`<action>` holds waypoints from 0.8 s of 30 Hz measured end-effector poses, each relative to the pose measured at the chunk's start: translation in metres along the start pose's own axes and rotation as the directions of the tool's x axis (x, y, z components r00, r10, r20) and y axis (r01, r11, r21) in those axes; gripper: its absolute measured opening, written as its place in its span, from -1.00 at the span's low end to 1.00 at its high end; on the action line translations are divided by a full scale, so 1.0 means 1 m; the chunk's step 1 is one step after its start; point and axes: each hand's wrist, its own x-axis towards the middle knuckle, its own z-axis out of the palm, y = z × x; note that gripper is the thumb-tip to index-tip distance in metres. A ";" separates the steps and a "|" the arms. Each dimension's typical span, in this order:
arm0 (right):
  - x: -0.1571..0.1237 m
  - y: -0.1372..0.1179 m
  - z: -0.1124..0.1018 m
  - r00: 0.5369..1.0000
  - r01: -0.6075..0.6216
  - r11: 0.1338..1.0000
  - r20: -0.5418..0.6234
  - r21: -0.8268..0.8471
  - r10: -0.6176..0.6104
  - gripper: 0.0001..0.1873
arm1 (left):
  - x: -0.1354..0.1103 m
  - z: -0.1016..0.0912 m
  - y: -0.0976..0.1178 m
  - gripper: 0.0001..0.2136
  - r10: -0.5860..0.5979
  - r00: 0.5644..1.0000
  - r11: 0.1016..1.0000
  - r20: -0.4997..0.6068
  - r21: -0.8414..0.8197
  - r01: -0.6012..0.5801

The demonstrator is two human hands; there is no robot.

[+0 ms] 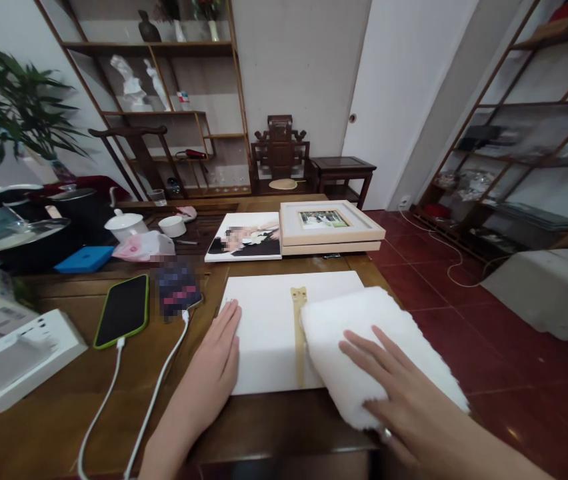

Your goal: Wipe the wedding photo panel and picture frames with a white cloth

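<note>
A white rectangular panel (264, 333) lies flat on the wooden table, with a tan strip (299, 333), its top end notched, running down its middle. My left hand (219, 353) rests on the panel's left edge, fingers stretched out and close together, gripping nothing. A fluffy white cloth (359, 320) covers the panel's right part and hangs past its right and near edges. On top of that cloth lies my right hand (384, 373), fingers spread and flat against it. A ring shows on one of its fingers; the thumb is partly hidden.
Beyond the panel are a photo print (249, 237) and a light wood picture frame (331, 227). To the left, a green-cased phone (123, 310) and a power strip (29, 360) sit near white cables (164, 373). Pots (29, 233) and a white teapot (125, 223) stand farther back.
</note>
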 end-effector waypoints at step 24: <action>-0.013 -0.014 -0.033 0.985 -0.006 0.999 0.170 0.054 -0.004 -0.74 | -0.001 -0.002 0.001 -0.55 0.025 0.999 1.000 -0.031 0.009 -0.025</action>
